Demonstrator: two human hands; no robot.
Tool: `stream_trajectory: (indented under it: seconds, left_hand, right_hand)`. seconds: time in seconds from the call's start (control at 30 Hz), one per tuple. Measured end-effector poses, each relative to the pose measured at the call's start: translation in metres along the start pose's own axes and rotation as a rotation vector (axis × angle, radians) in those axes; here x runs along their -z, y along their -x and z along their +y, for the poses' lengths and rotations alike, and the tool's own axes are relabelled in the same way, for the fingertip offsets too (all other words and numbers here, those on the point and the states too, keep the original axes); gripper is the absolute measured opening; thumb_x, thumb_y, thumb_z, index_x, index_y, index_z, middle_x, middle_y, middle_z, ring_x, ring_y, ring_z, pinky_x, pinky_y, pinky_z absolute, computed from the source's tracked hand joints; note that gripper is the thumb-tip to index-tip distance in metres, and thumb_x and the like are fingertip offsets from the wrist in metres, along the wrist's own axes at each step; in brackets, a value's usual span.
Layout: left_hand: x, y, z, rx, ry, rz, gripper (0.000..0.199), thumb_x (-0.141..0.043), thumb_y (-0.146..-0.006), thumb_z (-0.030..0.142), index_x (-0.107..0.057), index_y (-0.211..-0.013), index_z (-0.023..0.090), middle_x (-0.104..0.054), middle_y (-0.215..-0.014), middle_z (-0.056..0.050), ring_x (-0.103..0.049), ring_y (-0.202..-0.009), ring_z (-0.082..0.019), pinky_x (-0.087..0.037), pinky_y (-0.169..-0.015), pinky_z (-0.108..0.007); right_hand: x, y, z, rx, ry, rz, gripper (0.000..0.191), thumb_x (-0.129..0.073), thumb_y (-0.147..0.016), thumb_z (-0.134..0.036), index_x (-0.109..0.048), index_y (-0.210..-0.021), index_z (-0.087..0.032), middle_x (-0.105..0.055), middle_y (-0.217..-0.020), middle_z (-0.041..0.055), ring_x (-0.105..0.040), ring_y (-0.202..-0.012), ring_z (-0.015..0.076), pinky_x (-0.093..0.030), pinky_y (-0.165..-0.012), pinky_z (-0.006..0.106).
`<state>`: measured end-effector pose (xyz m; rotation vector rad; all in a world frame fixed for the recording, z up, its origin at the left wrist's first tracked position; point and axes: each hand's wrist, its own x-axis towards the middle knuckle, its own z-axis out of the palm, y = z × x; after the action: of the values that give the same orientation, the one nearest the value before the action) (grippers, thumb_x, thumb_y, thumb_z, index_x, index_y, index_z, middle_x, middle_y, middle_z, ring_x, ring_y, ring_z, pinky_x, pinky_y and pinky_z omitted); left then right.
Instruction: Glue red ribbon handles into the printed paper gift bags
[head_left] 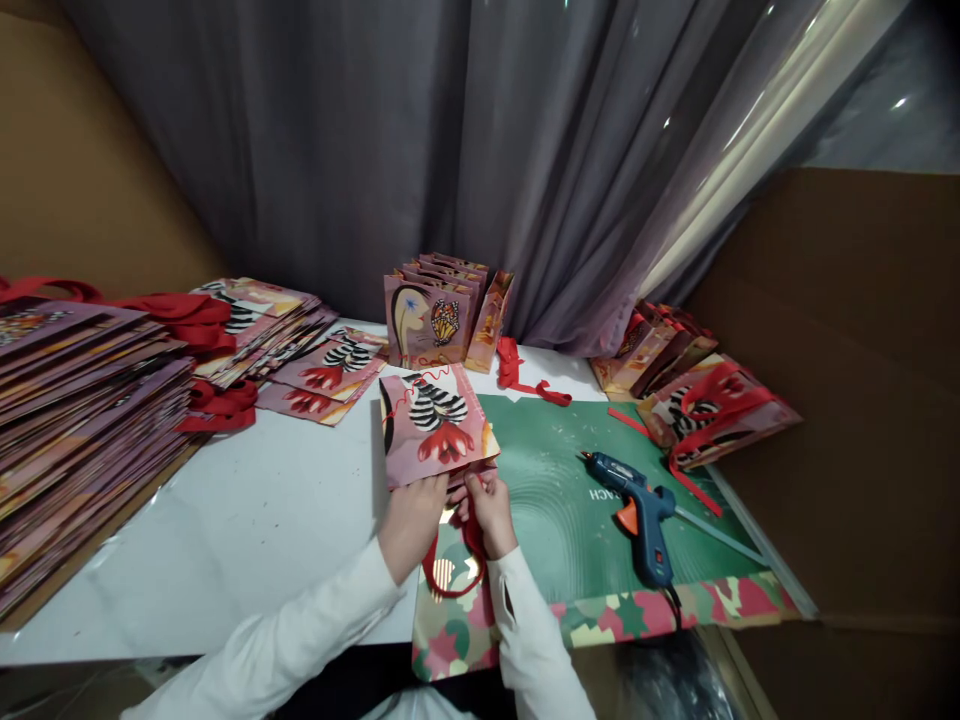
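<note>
A pink printed paper bag (439, 415) with a zebra-striped figure and a red flower lies in front of me, its edge towards my body. My left hand (412, 522) grips that near edge, its fingertips partly hidden at the bag. At the right of the same edge, my right hand (491, 512) is closed on a red ribbon (454, 594), which hangs down in a loop. A thin red thread (420, 384) trails across the far part of the bag. To the right, a blue glue gun (637, 505) rests on its side, with a glue stick in its back.
Stacked flat printed sheets (82, 430) fill the left, with red ribbons (217, 405) beside them. Standing bags (427, 315) are at the back, more bags (652, 345) at the right. A green mat (540, 490) covers the white table (285, 520) on the right. Cardboard walls (847, 400) flank the table.
</note>
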<state>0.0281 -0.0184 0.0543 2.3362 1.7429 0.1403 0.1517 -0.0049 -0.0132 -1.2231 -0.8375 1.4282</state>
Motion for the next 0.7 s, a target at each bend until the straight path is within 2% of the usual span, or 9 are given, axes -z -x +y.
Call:
stream_trajectory:
  seconds: [0.13,0.3,0.43,0.53,0.6,0.67,0.7]
  left_hand:
    - [-0.008,0.020,-0.009,0.015,-0.171,0.062,0.036,-0.038,-0.088,0.001,-0.065,-0.111,0.004,-0.067,-0.101,-0.022,-0.065,-0.095,-0.033,-0.051,-0.080,-0.043]
    - [-0.010,0.016,-0.022,-0.051,-0.276,0.153,0.039,-0.037,-0.090,0.000,-0.061,-0.120,0.008,-0.065,-0.107,-0.019,-0.063,-0.103,-0.030,-0.050,-0.087,-0.042]
    - [-0.016,0.013,-0.037,-0.229,-0.310,0.296,0.042,-0.036,-0.090,0.000,-0.059,-0.124,0.011,-0.066,-0.105,-0.015,-0.065,-0.094,-0.026,-0.051,-0.078,-0.038]
    - [-0.027,0.014,-0.052,-0.413,-0.228,0.347,0.045,-0.035,-0.089,0.000,-0.058,-0.125,0.013,-0.067,-0.107,-0.012,-0.065,-0.093,-0.023,-0.051,-0.075,-0.035]
    - [-0.034,0.016,-0.060,-0.497,-0.172,0.361,0.047,-0.036,-0.086,-0.001,-0.058,-0.124,0.014,-0.067,-0.109,-0.012,-0.064,-0.096,-0.022,-0.050,-0.077,-0.033]
    - [-0.037,0.017,-0.063,-0.522,-0.157,0.360,0.046,-0.039,-0.083,-0.002,-0.060,-0.121,0.015,-0.068,-0.107,-0.011,-0.064,-0.095,-0.023,-0.050,-0.076,-0.033]
    - [-0.037,0.018,-0.064,-0.515,-0.160,0.357,0.046,-0.040,-0.081,-0.002,-0.062,-0.118,0.016,-0.068,-0.103,-0.011,-0.064,-0.093,-0.023,-0.049,-0.074,-0.033]
  right_hand:
    - [0.001,0.001,0.002,-0.012,-0.009,-0.001,0.042,-0.062,-0.070,-0.053,-0.058,-0.052,-0.015,-0.060,-0.042,0.0043,-0.044,-0.029,0.0083,-0.040,-0.030,0.021]
    - [0.000,0.004,-0.004,-0.024,-0.007,-0.030,0.042,-0.064,-0.067,-0.055,-0.059,-0.054,-0.015,-0.064,-0.048,0.0072,-0.047,-0.030,0.0098,-0.040,-0.031,0.022]
    - [0.004,0.003,-0.006,-0.011,0.041,-0.009,0.043,-0.060,-0.068,-0.056,-0.057,-0.052,-0.016,-0.056,-0.040,0.0052,-0.046,-0.030,0.0108,-0.044,-0.035,0.025]
    - [0.008,0.004,-0.003,0.012,0.102,0.074,0.036,-0.057,-0.069,-0.052,-0.058,-0.066,-0.016,-0.060,-0.048,0.0056,-0.048,-0.032,0.0133,-0.046,-0.037,0.029]
    - [0.010,0.008,-0.004,0.048,0.143,0.168,0.035,-0.058,-0.070,-0.044,-0.060,-0.086,-0.013,-0.067,-0.064,0.0087,-0.059,-0.046,0.0183,-0.054,-0.049,0.035]
    - [0.010,0.015,-0.010,0.160,0.250,0.310,0.049,-0.061,-0.069,-0.033,-0.055,-0.113,-0.012,-0.068,-0.097,0.0162,-0.067,-0.082,0.0264,-0.055,-0.078,0.045]
    - [0.009,0.019,-0.015,0.254,0.369,0.394,0.059,-0.062,-0.069,-0.026,-0.050,-0.125,-0.012,-0.062,-0.115,0.0197,-0.062,-0.104,0.0305,-0.048,-0.093,0.050]
